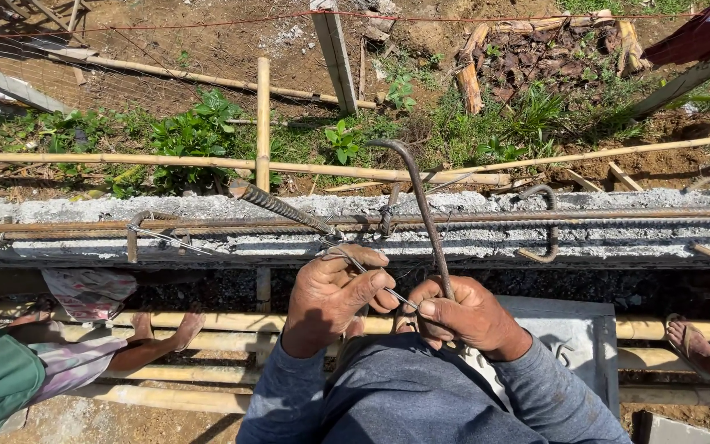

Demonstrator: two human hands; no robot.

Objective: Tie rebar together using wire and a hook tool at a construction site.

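My left hand (332,293) pinches a thin tie wire (369,274) that runs between both hands. My right hand (467,312) grips the lower end of a hooked steel bar (421,197), which rises and curves over at its top. Both hands sit just below a concrete wall top (207,205) where long ribbed rebars (536,219) lie lengthwise. A short thick ribbed rebar (281,207) slants down toward my left hand. Bent stirrup hooks (546,222) stick up along the bars.
Bamboo scaffold poles (207,163) cross beyond the wall, over plants and dirt. Another person's bare legs and feet (149,337) rest on bamboo poles at lower left; a foot (692,341) shows at right. A grey concrete block (577,329) lies below my right arm.
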